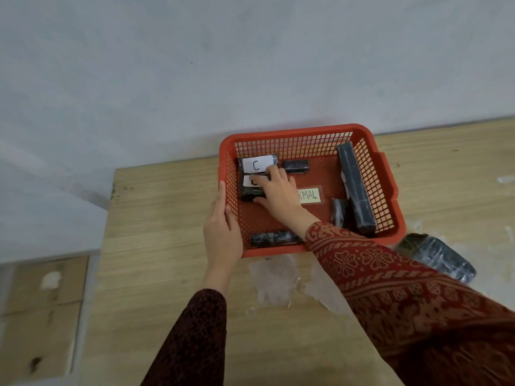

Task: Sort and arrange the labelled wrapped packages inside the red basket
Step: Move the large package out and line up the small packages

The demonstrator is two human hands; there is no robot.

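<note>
A red mesh basket [387, 174] sits on the wooden table against the wall. My left hand [221, 229] grips its near-left rim. Inside the basket, my right hand [276, 190] closes on a black wrapped package [249, 190] with a white label, partly hidden by my fingers. Just behind it lies a package labelled "C" [257, 164]. A small black package [296, 166] lies at the back middle. A long black package [355, 188] leans along the right wall, with a smaller one [338, 211] beside it. Another [274, 238] lies along the front wall.
A yellow label reading "...RMAL" [309, 195] lies on the basket floor, partly covered by my hand. One more black wrapped package [437, 257] rests on the table right of the basket. Clear plastic film [274, 280] lies in front of it. The table's left edge [111, 218] is close.
</note>
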